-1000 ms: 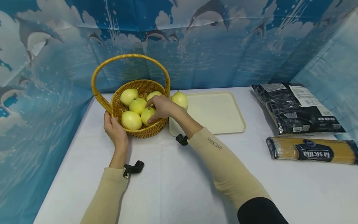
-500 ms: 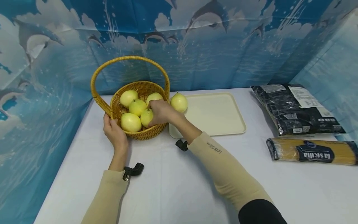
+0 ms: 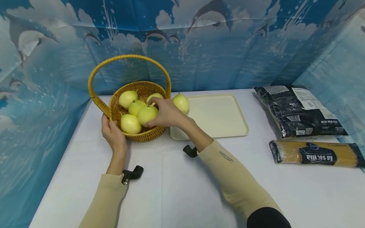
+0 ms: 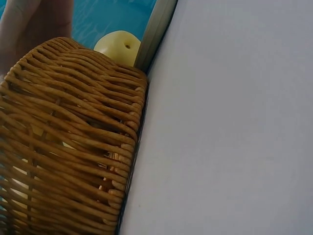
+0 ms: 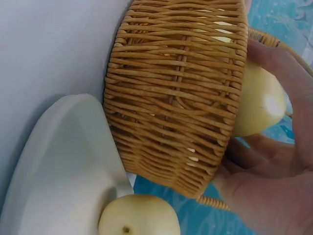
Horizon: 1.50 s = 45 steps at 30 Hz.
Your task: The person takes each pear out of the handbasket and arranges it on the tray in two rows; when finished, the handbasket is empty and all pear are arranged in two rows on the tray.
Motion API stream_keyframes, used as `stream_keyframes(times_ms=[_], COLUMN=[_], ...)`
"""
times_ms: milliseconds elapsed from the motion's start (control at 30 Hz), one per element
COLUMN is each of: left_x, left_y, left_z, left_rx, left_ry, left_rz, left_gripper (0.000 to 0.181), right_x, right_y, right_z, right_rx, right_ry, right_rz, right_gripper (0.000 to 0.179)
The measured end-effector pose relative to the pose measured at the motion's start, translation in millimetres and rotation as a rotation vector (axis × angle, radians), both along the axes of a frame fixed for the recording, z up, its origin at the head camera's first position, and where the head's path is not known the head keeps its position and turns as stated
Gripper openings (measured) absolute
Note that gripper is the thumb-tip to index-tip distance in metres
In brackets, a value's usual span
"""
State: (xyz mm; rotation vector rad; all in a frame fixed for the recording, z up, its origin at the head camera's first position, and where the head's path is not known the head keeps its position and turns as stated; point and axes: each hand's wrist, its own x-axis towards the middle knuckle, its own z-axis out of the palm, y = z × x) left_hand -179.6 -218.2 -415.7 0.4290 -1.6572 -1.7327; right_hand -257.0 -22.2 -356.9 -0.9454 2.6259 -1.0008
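A woven wicker basket (image 3: 148, 136) with a tall hooped handle holds several pale yellow-green pears (image 3: 130, 124). My left hand (image 3: 114, 134) grips its left rim, thumb near the handle's base and fingers along the outer side. With thumb and fingers, my right hand (image 3: 168, 114) holds one pear (image 3: 147, 114) at the basket's right front. In the right wrist view that pear (image 5: 261, 100) shows above the rim, between thumb and fingers. Beside the basket, another pear (image 3: 181, 103) sits on the left end of a cream tray (image 3: 216, 115).
At the right lies a black plastic package (image 3: 299, 110) with white labels. In front of it is a pack of spaghetti (image 3: 316, 154). A white cloth (image 3: 182, 183) covers the table, and a dolphin-print curtain (image 3: 199, 69) hangs behind.
My right hand has taken hold of the front right pear and raised it a little from among the others. My left hand stays on the basket rim.
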Motion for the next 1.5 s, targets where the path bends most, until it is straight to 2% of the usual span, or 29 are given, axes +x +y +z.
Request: stream_keyframes(times_ms=[233,467,667,867,967,1067,1300,1500], left_x=[-10.2,-12.4,-9.5,0.3,2.6,3.0,1.3,1.1], left_y=[-13.4,-18.8,-18.0,-5.0,-0.8,-1.0,-1.1,-1.2], left_z=[-19.2,-18.6,-12.4,5.2,10.4,11.3,10.0,8.5], left_rx=[-0.048,-0.126,-0.141,-0.128,-0.109,-0.103,-0.104,-0.101], left_ry=[-0.039,-0.055,-0.001,0.019,0.022,0.026,0.061,0.053], left_rz=[0.028,0.034,0.018,-0.001,-0.011,-0.009,-0.011,0.009], left_gripper=[0.042,0.037,0.048,0.052,0.053,0.053,0.050,0.050], right_x=[8.9,16.2,15.1,11.9,8.7,5.7,0.5,-4.6], right_y=[21,43,54,64,71,76,90,102], right_z=[2.9,7.7,11.8,15.9,16.9,19.3,28.4,31.7], right_rx=[-0.193,-0.291,-0.290,-0.271,-0.280,-0.278,-0.245,-0.242], right_ry=[0.001,-0.011,-0.040,-0.024,-0.025,-0.039,-0.025,-0.038], right_rz=[-0.046,-0.084,-0.135,-0.145,-0.148,-0.172,-0.290,-0.337], right_gripper=[0.076,0.077,0.077,0.076,0.074,0.076,0.080,0.078])
